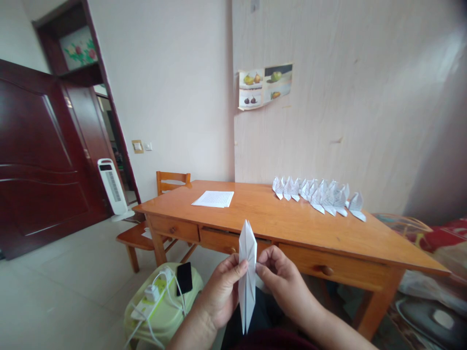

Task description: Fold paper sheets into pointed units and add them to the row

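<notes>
A long, narrow piece of folded white paper (247, 291) stands upright between my hands, pointed at top and bottom. My left hand (222, 289) grips its left side near the middle, thumb across the front. At the paper's right edge, my right hand (279, 272) has thumb and index finger closed on it. Beyond, on the wooden table (251, 209), several folded paper pieces (328, 197) stand in rows at the right. A stack of printed sheets (213, 199) lies at the table's left.
A light green stool (195, 282) at lower left bears a power strip (148, 305), cables and a black phone (184, 278). A wooden chair (173, 176) is behind the table's left end. A white tower heater (112, 187) stands by the doorway.
</notes>
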A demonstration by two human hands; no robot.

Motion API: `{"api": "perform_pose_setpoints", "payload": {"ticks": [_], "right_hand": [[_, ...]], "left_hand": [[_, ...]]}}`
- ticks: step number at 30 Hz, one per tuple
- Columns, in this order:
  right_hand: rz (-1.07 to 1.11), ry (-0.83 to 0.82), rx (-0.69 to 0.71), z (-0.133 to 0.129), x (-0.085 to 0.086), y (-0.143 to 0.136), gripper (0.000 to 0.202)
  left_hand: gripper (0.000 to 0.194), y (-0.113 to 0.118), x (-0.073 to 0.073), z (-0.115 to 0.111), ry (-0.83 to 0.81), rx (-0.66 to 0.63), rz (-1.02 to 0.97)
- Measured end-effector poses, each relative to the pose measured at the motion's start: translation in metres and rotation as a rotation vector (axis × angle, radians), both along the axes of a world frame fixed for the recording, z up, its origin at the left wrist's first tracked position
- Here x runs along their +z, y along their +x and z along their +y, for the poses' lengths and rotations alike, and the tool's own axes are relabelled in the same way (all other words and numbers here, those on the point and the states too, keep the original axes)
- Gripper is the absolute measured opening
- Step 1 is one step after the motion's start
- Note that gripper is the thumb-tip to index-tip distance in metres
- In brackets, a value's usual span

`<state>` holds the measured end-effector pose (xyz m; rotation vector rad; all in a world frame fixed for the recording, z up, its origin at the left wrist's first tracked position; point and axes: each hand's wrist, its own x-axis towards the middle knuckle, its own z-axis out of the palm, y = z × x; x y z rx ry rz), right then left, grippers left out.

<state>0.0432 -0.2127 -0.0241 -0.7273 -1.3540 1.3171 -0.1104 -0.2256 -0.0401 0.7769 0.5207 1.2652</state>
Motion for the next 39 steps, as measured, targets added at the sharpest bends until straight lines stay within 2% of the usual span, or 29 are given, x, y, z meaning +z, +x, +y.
{"api": "perform_pose_setpoints", "payload": {"ticks": [3,6,10,16,23,31,35,39], "right_hand": [[-0.075,0.107,-0.049,0.0,-0.003,-0.001,0.023],[-0.154,0.107,0.001,-0.002,-0.002,0.001,0.019],[-0.204,0.093,0.002,-0.001,-0.003,0.003,0.027],[-0.352,0.151,-0.166,0.004,-0.007,0.005,0.029],[-0.366,0.144,-0.203,0.005,-0.009,0.006,0.026],[-0.451,0.209,-0.24,0.0,-0.005,0.005,0.025],[-0.563,0.262,-0.302,-0.001,-0.004,0.004,0.025],[-0.607,0.303,-0.298,-0.002,-0.004,0.002,0.024]], "left_hand": [[0.021,0.001,0.0,0.001,0.033,0.092,0.082],[0.023,0.003,0.0,0.002,0.075,0.168,0.15],[0.025,0.004,-0.001,0.002,0.105,0.224,0.228],[0.025,0.004,0.005,-0.002,0.142,0.228,0.328],[0.027,0.001,0.009,-0.004,0.146,0.166,0.309],[0.02,0.003,0.004,-0.002,0.206,0.319,0.498],[0.019,0.004,0.002,-0.002,0.292,0.402,0.649],[0.016,0.004,0.0,-0.003,0.38,0.519,0.779]]}}
